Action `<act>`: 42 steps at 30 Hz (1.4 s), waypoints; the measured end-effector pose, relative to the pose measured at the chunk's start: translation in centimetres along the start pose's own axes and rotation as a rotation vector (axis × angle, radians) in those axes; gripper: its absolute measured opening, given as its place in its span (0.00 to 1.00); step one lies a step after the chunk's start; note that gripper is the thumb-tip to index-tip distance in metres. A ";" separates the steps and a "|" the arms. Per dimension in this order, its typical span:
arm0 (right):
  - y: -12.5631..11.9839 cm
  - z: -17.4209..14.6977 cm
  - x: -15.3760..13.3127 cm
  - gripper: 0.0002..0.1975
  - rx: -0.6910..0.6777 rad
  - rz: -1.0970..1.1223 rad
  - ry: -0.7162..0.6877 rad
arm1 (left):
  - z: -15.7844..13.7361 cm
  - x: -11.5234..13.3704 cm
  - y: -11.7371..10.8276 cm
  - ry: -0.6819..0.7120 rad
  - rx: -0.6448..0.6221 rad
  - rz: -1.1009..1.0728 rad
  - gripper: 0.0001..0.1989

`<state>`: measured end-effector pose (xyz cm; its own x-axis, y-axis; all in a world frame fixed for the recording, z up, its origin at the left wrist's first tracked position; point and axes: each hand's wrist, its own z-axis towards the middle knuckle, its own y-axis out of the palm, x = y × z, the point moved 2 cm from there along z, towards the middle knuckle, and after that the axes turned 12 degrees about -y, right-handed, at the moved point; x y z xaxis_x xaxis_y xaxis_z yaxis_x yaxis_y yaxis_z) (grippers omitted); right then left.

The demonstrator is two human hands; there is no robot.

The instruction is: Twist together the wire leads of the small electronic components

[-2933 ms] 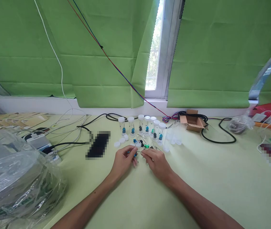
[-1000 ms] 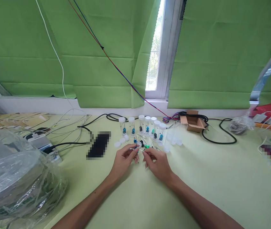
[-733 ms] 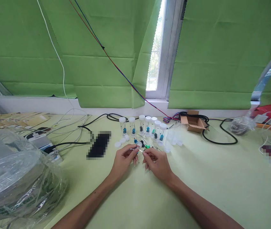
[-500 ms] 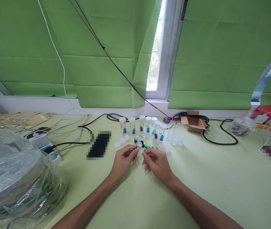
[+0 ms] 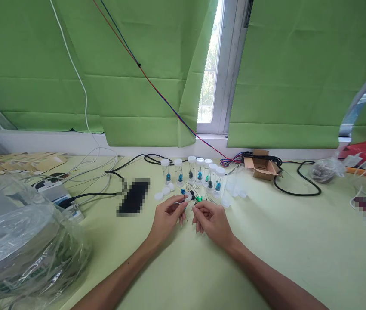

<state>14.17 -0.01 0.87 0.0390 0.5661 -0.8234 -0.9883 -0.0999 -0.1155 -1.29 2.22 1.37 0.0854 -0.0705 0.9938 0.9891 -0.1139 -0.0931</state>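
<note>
My left hand (image 5: 170,212) is closed, its thumb and forefinger pinching a small round white cap (image 5: 188,196). Close beside it, my right hand (image 5: 211,217) pinches a thin, pale wire-like piece that runs toward the cap; its far end is hard to make out. Just beyond my fingertips lie small green parts (image 5: 198,199), a black part (image 5: 192,195), a blue part (image 5: 183,191) and thin bent wires. Behind them several clear vials with white caps (image 5: 220,172) stand upright, with blue, black or green pieces inside.
Loose white caps (image 5: 159,196) lie left of the vials, and empty clear vials (image 5: 235,187) stand at their right. A cardboard box (image 5: 264,168) and black cables (image 5: 303,194) are farther right. At the left are a plastic-wrapped reel (image 5: 31,241) and a power strip (image 5: 55,193).
The white cap has turned slightly in my left fingertips. Both hands stay nearly in the same place.
</note>
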 end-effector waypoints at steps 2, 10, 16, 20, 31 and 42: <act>0.0 -0.1 -0.1 0.12 0.000 0.001 -0.001 | 0.0 -0.1 0.0 -0.001 -0.010 -0.012 0.16; 0.0 -0.1 -0.1 0.12 0.002 -0.009 0.010 | 0.0 -0.2 0.1 -0.010 -0.040 -0.056 0.16; 0.0 -0.1 -0.1 0.12 0.000 0.003 0.014 | 0.1 -0.2 0.1 -0.004 -0.029 -0.057 0.13; 0.0 -0.1 0.0 0.12 -0.001 0.010 0.023 | 0.2 -0.3 0.1 0.020 -0.019 -0.050 0.11; 0.1 -0.1 0.2 0.13 0.011 0.099 0.069 | 0.3 -0.4 -0.1 0.070 -0.039 -0.022 0.09; 0.6 0.4 1.0 0.17 0.097 0.510 0.386 | 0.2 -0.2 0.1 0.048 -0.052 0.023 0.10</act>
<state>13.61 0.78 0.23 -0.4069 0.1305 -0.9041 -0.9047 -0.1942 0.3792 -1.16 2.44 1.13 0.1009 -0.1211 0.9875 0.9793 -0.1627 -0.1201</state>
